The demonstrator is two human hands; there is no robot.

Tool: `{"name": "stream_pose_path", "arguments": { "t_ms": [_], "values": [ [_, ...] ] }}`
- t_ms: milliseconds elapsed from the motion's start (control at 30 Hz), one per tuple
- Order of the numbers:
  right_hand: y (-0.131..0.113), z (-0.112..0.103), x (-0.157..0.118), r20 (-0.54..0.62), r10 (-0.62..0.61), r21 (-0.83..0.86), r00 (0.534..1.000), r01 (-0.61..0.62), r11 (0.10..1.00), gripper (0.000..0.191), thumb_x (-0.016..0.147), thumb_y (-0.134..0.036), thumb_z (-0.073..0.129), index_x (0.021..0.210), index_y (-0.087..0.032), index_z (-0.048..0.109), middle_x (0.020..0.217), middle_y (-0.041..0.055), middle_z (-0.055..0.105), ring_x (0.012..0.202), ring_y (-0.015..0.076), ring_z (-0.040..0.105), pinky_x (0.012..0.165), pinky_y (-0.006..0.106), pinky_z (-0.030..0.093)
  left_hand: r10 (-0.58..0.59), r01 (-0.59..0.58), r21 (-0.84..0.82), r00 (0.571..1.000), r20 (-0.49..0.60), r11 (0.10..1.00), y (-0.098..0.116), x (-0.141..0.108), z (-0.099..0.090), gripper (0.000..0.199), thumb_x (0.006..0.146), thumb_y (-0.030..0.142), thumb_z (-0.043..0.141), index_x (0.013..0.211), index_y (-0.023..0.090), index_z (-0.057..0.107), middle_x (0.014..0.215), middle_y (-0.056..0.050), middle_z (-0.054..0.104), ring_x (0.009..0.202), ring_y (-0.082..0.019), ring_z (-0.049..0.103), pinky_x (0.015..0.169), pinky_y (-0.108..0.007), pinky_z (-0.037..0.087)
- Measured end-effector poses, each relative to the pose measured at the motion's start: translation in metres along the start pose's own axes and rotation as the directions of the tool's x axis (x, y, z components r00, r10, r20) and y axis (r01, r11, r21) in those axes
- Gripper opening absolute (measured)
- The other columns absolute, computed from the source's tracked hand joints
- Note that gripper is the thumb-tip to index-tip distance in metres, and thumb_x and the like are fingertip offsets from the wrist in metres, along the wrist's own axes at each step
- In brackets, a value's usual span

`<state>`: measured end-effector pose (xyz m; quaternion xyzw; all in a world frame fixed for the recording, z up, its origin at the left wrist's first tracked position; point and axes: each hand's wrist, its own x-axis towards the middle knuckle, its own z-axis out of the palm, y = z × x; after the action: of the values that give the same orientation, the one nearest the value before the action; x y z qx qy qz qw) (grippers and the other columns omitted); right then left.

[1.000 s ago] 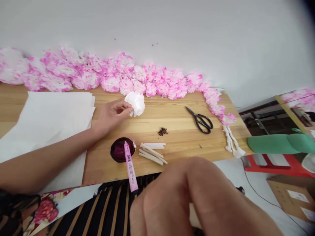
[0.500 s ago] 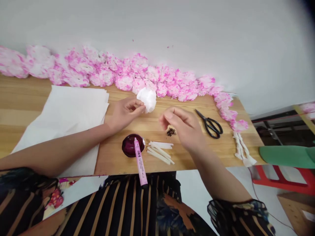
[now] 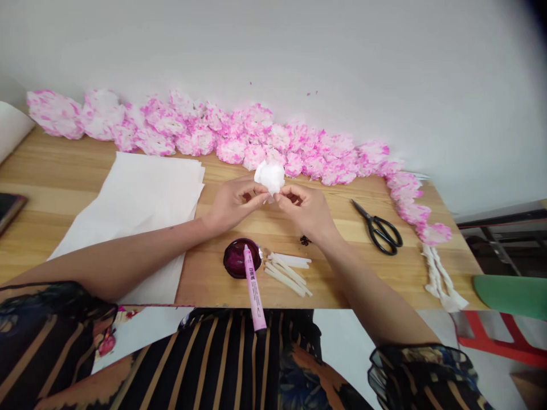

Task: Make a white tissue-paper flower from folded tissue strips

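A small white tissue-paper flower (image 3: 270, 175) is pinched between both hands above the middle of the table. My left hand (image 3: 235, 206) grips its base from the left, fingertips together. From the right, the thumb and fingers of my right hand (image 3: 305, 209) close on the same base; the fingertips of both hands nearly touch. Nearer me lie a dark red dish (image 3: 235, 259) and a pink marker (image 3: 255, 293) that rests on its rim and sticks out past the table edge. Several white sticks (image 3: 287, 273) lie beside them. Small dark bits (image 3: 305, 240) are partly hidden behind my right hand.
Stacked white paper sheets (image 3: 145, 193) lie to the left under my forearm. Black scissors (image 3: 378, 228) rest at the right. A row of pink-and-white paper flowers (image 3: 231, 149) lines the wall, ending near twisted white strips (image 3: 440, 279). A green stool seat (image 3: 513, 295) stands off the right edge.
My right hand has moved from above the dark bits to the flower and now pinches its base beside my left hand. The view has shifted a little left.
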<state>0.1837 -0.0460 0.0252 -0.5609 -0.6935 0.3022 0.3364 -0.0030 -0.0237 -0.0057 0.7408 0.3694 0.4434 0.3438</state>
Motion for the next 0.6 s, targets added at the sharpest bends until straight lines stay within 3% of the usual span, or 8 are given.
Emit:
{"name": "stream_pose_path", "arguments": {
  "t_ms": [167, 367, 600],
  "values": [
    [0.002, 0.005, 0.001, -0.008, -0.051, -0.072, 0.999, 0.05, 0.996, 0.018, 0.084, -0.026, 0.056, 0.072, -0.018, 0.068, 0.063, -0.0025, 0.057, 0.059, 0.0106, 0.047, 0.058, 0.025, 0.032, -0.094, 0.093, -0.058, 0.996, -0.013, 0.994, -0.005, 0.0, 0.003, 0.022, 0.085, 0.038, 0.068, 0.082, 0.017, 0.069, 0.083, -0.003, 0.07, 0.074, -0.013, 0.06, 0.066, -0.024, 0.045],
    [0.003, 0.01, -0.001, -0.024, -0.056, -0.095, 0.998, 0.053, 0.994, 0.018, 0.084, -0.026, 0.055, 0.074, -0.018, 0.068, 0.064, -0.002, 0.059, 0.06, 0.0111, 0.049, 0.058, 0.025, 0.032, -0.143, 0.142, -0.024, 0.988, -0.051, 0.99, -0.006, 0.0, 0.006, 0.014, 0.082, 0.029, 0.064, 0.079, 0.015, 0.066, 0.077, -0.002, 0.067, 0.068, -0.011, 0.058, 0.062, -0.023, 0.043],
    [0.014, 0.003, 0.003, 0.018, 0.063, 0.143, 0.998, -0.065, 0.988, 0.019, 0.081, -0.034, 0.06, 0.077, -0.017, 0.069, 0.068, -0.0016, 0.061, 0.06, 0.0106, 0.048, 0.059, 0.025, 0.036, -0.249, 0.248, -0.212, 0.968, 0.023, 0.945, -0.006, 0.003, 0.004, 0.017, 0.079, 0.032, 0.064, 0.079, 0.015, 0.063, 0.078, -0.002, 0.067, 0.07, -0.011, 0.059, 0.066, -0.023, 0.045]
  ]
}}
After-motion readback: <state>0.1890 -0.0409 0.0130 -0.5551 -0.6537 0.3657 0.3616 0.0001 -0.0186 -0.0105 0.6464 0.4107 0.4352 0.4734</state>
